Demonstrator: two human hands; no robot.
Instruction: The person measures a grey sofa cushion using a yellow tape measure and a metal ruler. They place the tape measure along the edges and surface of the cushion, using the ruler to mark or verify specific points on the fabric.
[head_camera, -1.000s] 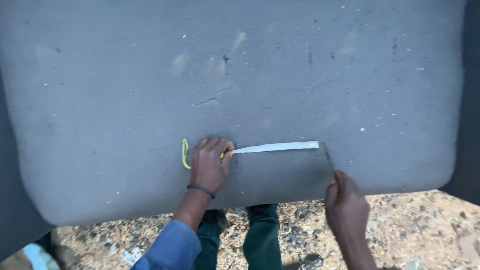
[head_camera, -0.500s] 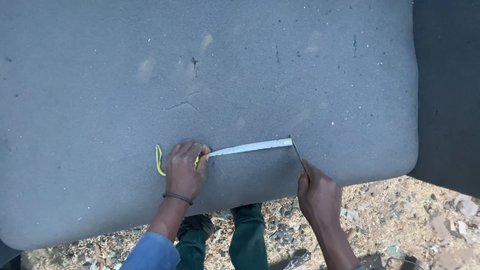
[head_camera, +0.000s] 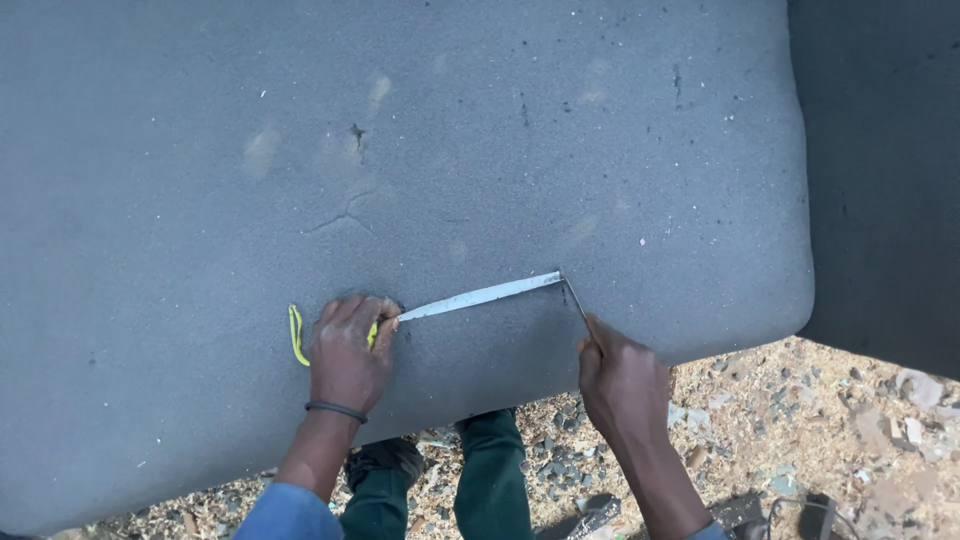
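Observation:
A large grey foam slab (head_camera: 420, 150) fills most of the head view. My left hand (head_camera: 348, 352) presses down on a yellow tape measure case (head_camera: 296, 334) near the slab's front edge. Its white tape (head_camera: 480, 296) runs out to the right along the foam. My right hand (head_camera: 620, 378) grips a thin dark pointed tool (head_camera: 574, 298), whose tip meets the far end of the tape on the foam.
A second dark slab (head_camera: 890, 170) stands at the right. Below the foam edge the ground (head_camera: 800, 440) is strewn with stones and scraps. My green trouser legs (head_camera: 490, 480) and a shoe show between my arms.
The view has shifted so the slab, both hands and the tape sit further left in the picture. The hands keep the same hold on the tape and the tool.

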